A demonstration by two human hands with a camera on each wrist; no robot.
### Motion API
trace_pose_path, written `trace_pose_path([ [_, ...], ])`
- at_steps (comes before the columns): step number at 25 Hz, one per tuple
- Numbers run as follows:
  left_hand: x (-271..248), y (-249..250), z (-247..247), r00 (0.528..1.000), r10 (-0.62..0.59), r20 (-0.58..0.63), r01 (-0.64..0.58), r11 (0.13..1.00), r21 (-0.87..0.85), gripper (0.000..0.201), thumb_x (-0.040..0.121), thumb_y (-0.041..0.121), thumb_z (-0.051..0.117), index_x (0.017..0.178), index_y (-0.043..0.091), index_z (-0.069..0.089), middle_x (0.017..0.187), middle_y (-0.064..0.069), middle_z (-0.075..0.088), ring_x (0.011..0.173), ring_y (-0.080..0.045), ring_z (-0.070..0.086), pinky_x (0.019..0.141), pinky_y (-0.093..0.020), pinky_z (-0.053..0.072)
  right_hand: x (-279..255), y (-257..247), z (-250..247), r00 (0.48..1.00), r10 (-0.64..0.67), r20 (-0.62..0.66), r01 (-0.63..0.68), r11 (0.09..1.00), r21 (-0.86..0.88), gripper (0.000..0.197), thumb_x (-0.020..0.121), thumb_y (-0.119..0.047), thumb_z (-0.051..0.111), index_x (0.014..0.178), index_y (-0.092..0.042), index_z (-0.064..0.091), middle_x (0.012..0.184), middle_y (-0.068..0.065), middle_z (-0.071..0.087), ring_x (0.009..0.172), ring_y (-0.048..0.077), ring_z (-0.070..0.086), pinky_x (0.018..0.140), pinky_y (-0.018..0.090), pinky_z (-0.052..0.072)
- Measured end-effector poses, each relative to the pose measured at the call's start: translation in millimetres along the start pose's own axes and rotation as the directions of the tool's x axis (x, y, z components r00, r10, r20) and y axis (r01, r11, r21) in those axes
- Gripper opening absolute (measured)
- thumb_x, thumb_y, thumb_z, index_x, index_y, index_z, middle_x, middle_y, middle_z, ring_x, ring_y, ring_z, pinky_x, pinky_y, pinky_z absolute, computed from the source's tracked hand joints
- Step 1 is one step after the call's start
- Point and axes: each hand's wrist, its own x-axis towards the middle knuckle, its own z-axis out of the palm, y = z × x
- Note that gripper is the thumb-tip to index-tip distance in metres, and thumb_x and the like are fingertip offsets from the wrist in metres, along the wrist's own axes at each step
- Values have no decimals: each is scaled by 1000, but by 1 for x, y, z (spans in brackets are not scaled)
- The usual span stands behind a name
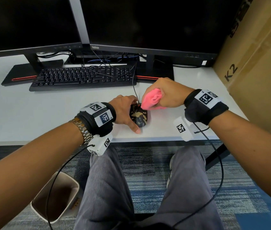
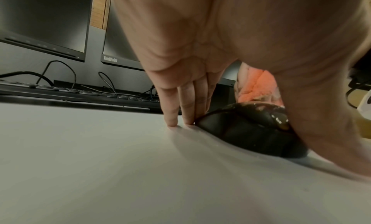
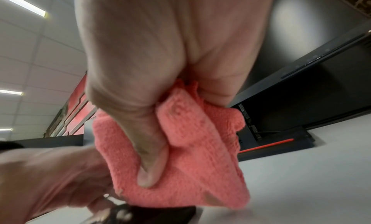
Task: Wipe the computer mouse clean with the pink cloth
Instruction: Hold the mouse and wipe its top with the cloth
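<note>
A black computer mouse [image 1: 139,116], smeared with tan grime, sits on the white desk [image 1: 48,113] near its front edge. My left hand [image 1: 126,112] holds it from the left: the fingers [image 2: 186,103] stand straight against its far side with tips on the desk, and the thumb lies along its near side. My right hand [image 1: 166,95] grips a bunched pink cloth [image 1: 151,99], with the thumb [image 3: 148,148] pressed over it. The cloth's lower tip touches the front of the mouse by the wheel. In the wrist views the cloth [image 3: 190,156] hangs just over the mouse [image 2: 251,129].
The mouse cable [image 1: 134,87] runs back to a black keyboard [image 1: 83,77]. Two dark monitors [image 1: 148,22] stand behind it on their bases. A large cardboard box [image 1: 256,63] fills the right side of the desk. A waste bin [image 1: 56,196] stands on the floor at lower left.
</note>
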Motion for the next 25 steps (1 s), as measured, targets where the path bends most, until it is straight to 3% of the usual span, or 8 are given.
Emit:
trace_pose_path([
  [3, 0, 0, 0, 1000, -1, 5, 1, 1000, -1, 109, 46, 57, 90, 136, 15, 45, 129, -6, 60, 118, -25, 56, 99, -39, 48, -2, -1, 8, 1000, -5, 24, 5, 1000, 6, 17, 88, -16, 71, 98, -3, 77, 89, 17, 76, 80, 34, 69, 80, 42, 53],
  [8, 1, 0, 0, 1000, -1, 5, 1, 1000, 12, 110, 47, 57, 90, 137, 15, 44, 130, -6, 60, 120, -26, 54, 100, -39, 48, -12, -6, 3, 998, -10, 54, 12, 1000, -22, 15, 87, -7, 69, 96, 4, 75, 88, 19, 74, 79, 35, 68, 79, 34, 47],
  [10, 1, 0, 0, 1000, -1, 7, 1, 1000, 14, 111, 46, 57, 90, 138, 15, 43, 131, -6, 59, 120, -26, 53, 100, -38, 47, -11, -2, 2, 998, 60, 34, -59, 998, -14, 15, 87, -4, 68, 98, 5, 72, 87, 10, 74, 75, 25, 64, 75, 33, 49],
  [13, 0, 0, 0, 1000, 0, 6, 0, 1000, 7, 109, 46, 58, 90, 136, 16, 45, 131, -5, 59, 119, -25, 54, 100, -39, 47, -2, 2, 4, 995, 85, 47, -88, 993, 72, 25, 90, 3, 66, 113, 15, 68, 86, -8, 77, 77, 8, 67, 87, 41, 51],
  [16, 1, 0, 0, 1000, 4, 7, -4, 1000, 5, 108, 46, 57, 90, 135, 15, 46, 130, -6, 60, 118, -26, 56, 100, -40, 48, -8, -10, 5, 1000, -1, 3, 1, 1000, -18, 17, 88, -12, 71, 101, -3, 77, 89, 9, 77, 80, 24, 71, 83, 36, 55],
  [19, 1, -1, 0, 1000, 3, 6, -3, 1000, 10, 109, 46, 57, 90, 136, 14, 45, 130, -6, 60, 119, -26, 55, 100, -41, 48, -16, -18, 3, 999, -32, 40, 31, 999, 29, 18, 86, -18, 69, 97, -6, 77, 88, 12, 76, 79, 33, 69, 81, 39, 53],
  [21, 1, -1, 0, 1000, 1, 5, -1, 1000, 5, 110, 45, 57, 90, 136, 15, 45, 130, -5, 60, 118, -25, 55, 100, -40, 48, -18, -14, 3, 998, -37, 60, 36, 999, 11, 20, 87, -21, 68, 96, -5, 76, 89, 14, 76, 78, 33, 68, 80, 38, 51],
  [25, 1, -2, 1, 1000, -2, 0, 2, 1000, -8, 109, 44, 58, 90, 135, 16, 46, 129, -4, 61, 117, -24, 55, 100, -40, 48, -13, -9, 0, 1000, 6, 4, -7, 997, 71, 21, 87, -8, 72, 106, -3, 77, 97, 14, 77, 83, 25, 69, 84, 38, 54],
])
